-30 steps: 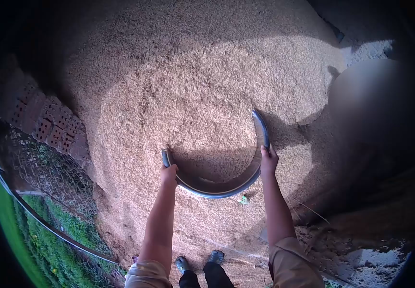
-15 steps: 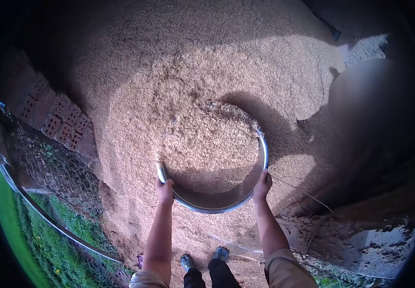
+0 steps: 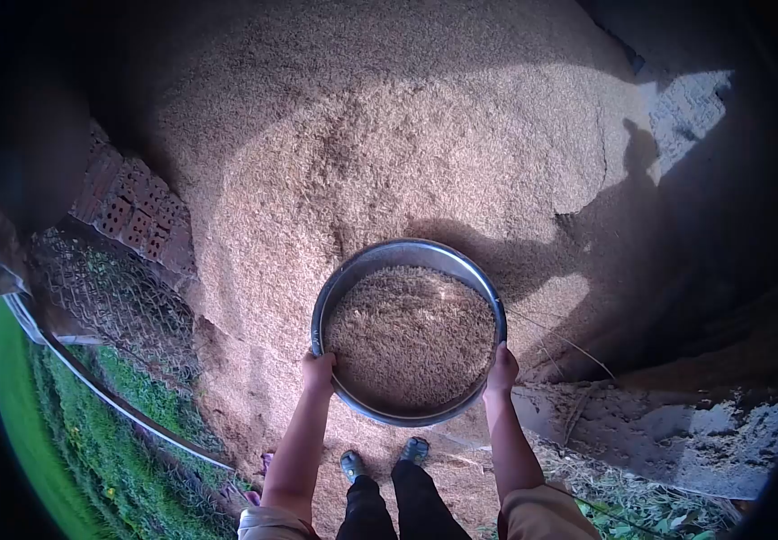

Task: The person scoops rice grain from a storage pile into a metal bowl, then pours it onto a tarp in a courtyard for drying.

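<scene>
A wide, round metal basin (image 3: 407, 419) is held between my two hands in front of my legs. Loose, pale brown rice husks (image 3: 411, 337) fill part of it, lying below the rim. My left hand (image 3: 320, 371) is closed around the rim at the lower left. On the lower right side, my right hand (image 3: 502, 370) grips the same rim. Beyond the basin rises a large heap of the same husks (image 3: 425, 162), with a scooped hollow in its front.
Perforated bricks (image 3: 137, 216) and wire mesh (image 3: 114, 288) border the heap on the left, with green grass (image 3: 128, 450) below. A rough whitish concrete ledge (image 3: 659, 441) lies at the right. Husks cover the ground around my shoes (image 3: 353, 464).
The basin, earlier pushed into the heap with its far rim buried in husks, has come back toward me and out of the heap. Both hands keep their hold on the rim.
</scene>
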{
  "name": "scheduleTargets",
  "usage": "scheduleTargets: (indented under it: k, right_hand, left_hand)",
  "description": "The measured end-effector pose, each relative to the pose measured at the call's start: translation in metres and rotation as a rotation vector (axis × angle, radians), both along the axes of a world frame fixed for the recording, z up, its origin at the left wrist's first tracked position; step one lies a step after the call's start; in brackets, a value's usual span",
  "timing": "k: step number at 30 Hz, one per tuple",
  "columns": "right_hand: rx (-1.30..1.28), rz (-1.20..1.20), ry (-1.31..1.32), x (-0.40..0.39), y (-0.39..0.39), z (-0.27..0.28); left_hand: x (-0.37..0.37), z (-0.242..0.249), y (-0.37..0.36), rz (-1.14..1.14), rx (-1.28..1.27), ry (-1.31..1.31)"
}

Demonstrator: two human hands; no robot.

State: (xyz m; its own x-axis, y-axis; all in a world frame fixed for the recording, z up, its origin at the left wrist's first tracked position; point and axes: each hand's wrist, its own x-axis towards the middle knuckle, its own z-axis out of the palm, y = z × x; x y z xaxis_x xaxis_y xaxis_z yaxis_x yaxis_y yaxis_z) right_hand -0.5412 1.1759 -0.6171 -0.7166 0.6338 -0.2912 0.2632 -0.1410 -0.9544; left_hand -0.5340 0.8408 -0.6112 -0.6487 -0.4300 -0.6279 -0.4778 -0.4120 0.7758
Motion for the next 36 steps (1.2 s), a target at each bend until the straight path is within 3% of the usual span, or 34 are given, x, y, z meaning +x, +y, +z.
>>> scheduleTargets:
  k: [3, 7, 10, 16, 18, 20, 21, 23, 25, 27, 29, 31, 33, 34, 36]
  right_hand:
    - [-0.238, -0.137, -0.071, 0.038, 0.008, 0.003]
    - [-0.231, -0.136, -0.199, 0.046, 0.023, -0.009]
    - [-0.032, 0.011, -0.222, 0.015, 0.03, -0.013]
    - [-0.05, 0.068, -0.075, -0.078, 0.029, -0.006]
    - [-0.062, 0.095, -0.044, -0.089, 0.033, -0.022]
    - [-0.127, 0.033, -0.072, -0.086, 0.034, -0.034]
    - [-0.273, 0.05, 0.023, -0.074, 0.021, -0.02]
    - [-0.137, -0.001, -0.148, -0.048, 0.01, -0.063]
    - [-0.127, -0.139, -0.046, -0.047, -0.029, -0.063]
    - [-0.255, -0.165, -0.029, -0.072, -0.029, -0.067]
    - [-0.189, -0.055, -0.006, -0.1, -0.016, -0.048]
    - [-0.018, 0.166, 0.088, -0.122, 0.008, -0.035]
    - [0.267, 0.158, 0.171, -0.147, 0.009, 0.002]
    - [0.31, 0.224, 0.165, -0.155, 0.011, 0.017]
    - [0.331, 0.254, 0.171, -0.161, 0.02, 0.009]
  left_hand:
    - [0.03, 0.002, 0.007, -0.004, 0.034, -0.127]
    - [0.05, -0.027, 0.01, -0.086, 0.136, -0.256]
    - [0.038, -0.05, 0.014, -0.101, 0.168, -0.336]
    - [-0.015, -0.038, 0.016, 0.008, 0.297, -0.388]
    - [-0.032, -0.041, 0.017, 0.043, 0.183, -0.3]
    - [-0.055, -0.011, 0.021, 0.029, 0.071, -0.187]
    - [-0.064, -0.006, 0.019, 0.009, -0.008, -0.134]
    - [-0.086, -0.014, -0.001, -0.188, -0.171, -0.017]
    - [-0.12, -0.002, -0.016, -0.302, -0.322, 0.071]
    - [-0.146, 0.009, -0.019, -0.203, -0.131, 0.112]
    - [-0.145, -0.001, -0.022, -0.238, -0.198, -0.032]
    - [-0.124, -0.029, -0.01, -0.118, 0.004, 0.012]
    - [-0.108, -0.064, 0.015, -0.008, 0.027, 0.01]
    - [-0.102, -0.081, 0.027, 0.076, 0.142, 0.081]
    - [-0.098, -0.09, 0.044, 0.138, 0.131, 0.097]
